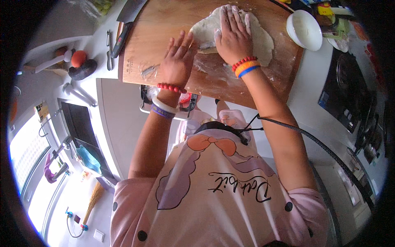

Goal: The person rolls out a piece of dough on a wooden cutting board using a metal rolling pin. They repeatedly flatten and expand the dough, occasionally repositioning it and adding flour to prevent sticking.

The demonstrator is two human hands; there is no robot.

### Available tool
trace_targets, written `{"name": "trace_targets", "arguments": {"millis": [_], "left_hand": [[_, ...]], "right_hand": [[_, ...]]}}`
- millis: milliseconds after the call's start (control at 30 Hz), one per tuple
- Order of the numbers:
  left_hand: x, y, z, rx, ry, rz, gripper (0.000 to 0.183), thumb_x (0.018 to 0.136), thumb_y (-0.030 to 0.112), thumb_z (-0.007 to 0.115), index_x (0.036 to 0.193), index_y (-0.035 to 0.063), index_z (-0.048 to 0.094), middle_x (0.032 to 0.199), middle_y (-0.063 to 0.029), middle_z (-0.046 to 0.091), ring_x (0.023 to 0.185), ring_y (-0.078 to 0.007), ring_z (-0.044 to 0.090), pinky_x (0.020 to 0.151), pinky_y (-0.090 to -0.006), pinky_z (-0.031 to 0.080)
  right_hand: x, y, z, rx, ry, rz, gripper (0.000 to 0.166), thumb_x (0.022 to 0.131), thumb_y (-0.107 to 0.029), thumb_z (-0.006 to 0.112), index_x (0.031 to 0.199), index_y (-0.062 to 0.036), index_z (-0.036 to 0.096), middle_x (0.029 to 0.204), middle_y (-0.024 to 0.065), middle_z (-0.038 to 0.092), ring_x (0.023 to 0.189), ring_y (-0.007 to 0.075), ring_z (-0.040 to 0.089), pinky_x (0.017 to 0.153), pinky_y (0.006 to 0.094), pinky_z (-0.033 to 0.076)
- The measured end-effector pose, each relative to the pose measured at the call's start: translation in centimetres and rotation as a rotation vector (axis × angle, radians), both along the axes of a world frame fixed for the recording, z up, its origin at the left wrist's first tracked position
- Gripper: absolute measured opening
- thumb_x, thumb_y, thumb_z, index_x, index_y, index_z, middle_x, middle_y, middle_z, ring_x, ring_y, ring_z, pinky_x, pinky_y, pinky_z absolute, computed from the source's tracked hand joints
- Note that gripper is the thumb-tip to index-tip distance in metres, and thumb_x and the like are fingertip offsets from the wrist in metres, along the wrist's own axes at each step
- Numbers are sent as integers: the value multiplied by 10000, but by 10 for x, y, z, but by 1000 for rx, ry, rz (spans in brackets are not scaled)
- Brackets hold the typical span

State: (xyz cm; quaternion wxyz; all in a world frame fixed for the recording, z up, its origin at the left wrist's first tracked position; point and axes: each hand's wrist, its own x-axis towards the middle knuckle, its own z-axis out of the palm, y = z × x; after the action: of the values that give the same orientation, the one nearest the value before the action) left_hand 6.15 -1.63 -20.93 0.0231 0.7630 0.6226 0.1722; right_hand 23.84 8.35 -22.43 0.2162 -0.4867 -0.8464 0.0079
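A flattened sheet of pale dough (262,40) lies on a wooden cutting board (154,40), its outline uneven. My right hand (233,38) rests palm down on the dough, fingers stretched and whitened with flour; it grips nothing. Beside the dough's left edge, my left hand (178,58) is spread over the board and holds nothing. Whether its fingertips touch the dough I cannot tell. Flour smears and small dough crumbs mark the board near both hands. A small, pale wire-like thing or marking (149,71) shows left of my left hand, too blurred to name.
A cleaver (122,38) lies along the board's left edge, with a peeler (109,52) beside it. At the right edge stands a white bowl (304,30); beyond is a black cooktop (342,83). A black cable (321,145) crosses by my right arm. An open drawer (188,103) sits below the board.
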Motion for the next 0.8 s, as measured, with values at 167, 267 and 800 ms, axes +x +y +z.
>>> {"name": "trace_targets", "arguments": {"millis": [167, 267, 800], "left_hand": [[9, 1, -14, -2, 118, 241, 614, 946, 493, 484, 1397, 79, 520, 1488, -88, 472, 1429, -215, 362, 1184, -526, 194], [15, -6, -13, -60, 155, 261, 653, 963, 517, 429, 1416, 52, 491, 1493, -92, 465, 1436, -216, 350, 1189, -520, 190], [12, -47, -14, -14, -74, 151, 422, 853, 128, 538, 1266, 73, 604, 1413, -96, 544, 1316, -261, 511, 1093, -407, 427]], "right_hand": [[-8, 0, -11, -11, 59, 10, 621, 890, -267, 563, 1439, -14, 421, 1493, 158, 438, 1426, 307, 337, 1196, 504, 182], [-2, -10, -20, -63, 12, 30, 635, 872, -215, 552, 1454, -18, 395, 1499, 148, 432, 1431, 316, 325, 1194, 509, 187], [14, -49, -8, -178, 10, 45, 605, 917, -182, 524, 1480, -28, 367, 1543, 166, 359, 1455, 357, 270, 1197, 492, 185]]}}
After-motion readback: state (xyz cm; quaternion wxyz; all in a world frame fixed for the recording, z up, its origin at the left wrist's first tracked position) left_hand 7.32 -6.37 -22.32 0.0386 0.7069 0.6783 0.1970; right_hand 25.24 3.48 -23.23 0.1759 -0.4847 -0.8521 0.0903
